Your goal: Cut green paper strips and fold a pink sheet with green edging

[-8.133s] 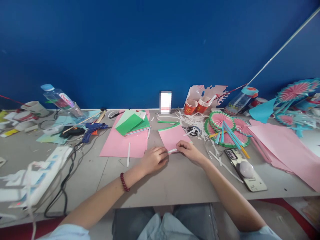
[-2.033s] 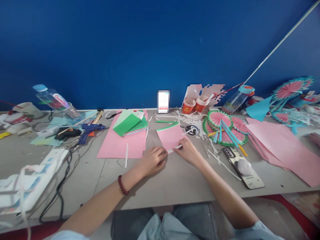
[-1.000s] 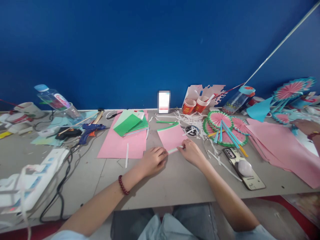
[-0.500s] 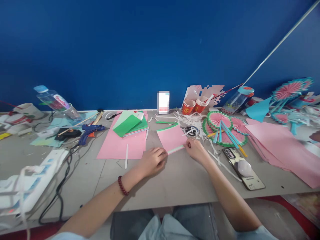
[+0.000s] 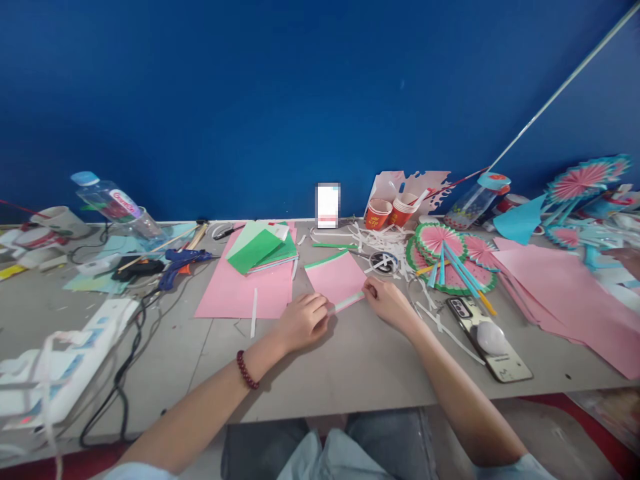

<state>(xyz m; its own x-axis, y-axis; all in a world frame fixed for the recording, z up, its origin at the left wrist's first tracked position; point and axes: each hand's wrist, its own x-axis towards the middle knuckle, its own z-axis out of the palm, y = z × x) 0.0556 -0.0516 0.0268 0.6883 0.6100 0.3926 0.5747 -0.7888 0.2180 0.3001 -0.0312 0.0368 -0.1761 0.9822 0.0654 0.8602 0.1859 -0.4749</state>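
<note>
A small sheet of pink paper [image 5: 336, 275] lies on the table between my hands. A green band [image 5: 327, 261] runs along its far edge, and a narrow pale strip [image 5: 349, 302] lies along its near edge. My left hand [image 5: 307, 320] is closed at the left end of that near edge, thumb and fingers pressed together. At the right end, my right hand [image 5: 381, 297] pinches the corner with curled fingers. The fingertips of both hands are partly hidden.
Left of my hands lies larger pink paper [image 5: 215, 300] with green sheets [image 5: 255, 251] on it. A blue glue gun [image 5: 180, 263], power strip [image 5: 85, 360] and bottle [image 5: 113, 200] stand further left. On the right are paper fans [image 5: 440, 243], a phone [image 5: 490, 340] and pink sheets [image 5: 560, 293].
The small pink paper has shifted slightly left and turned a little. Both hands have moved slightly left with it, still at the two ends of its near edge.
</note>
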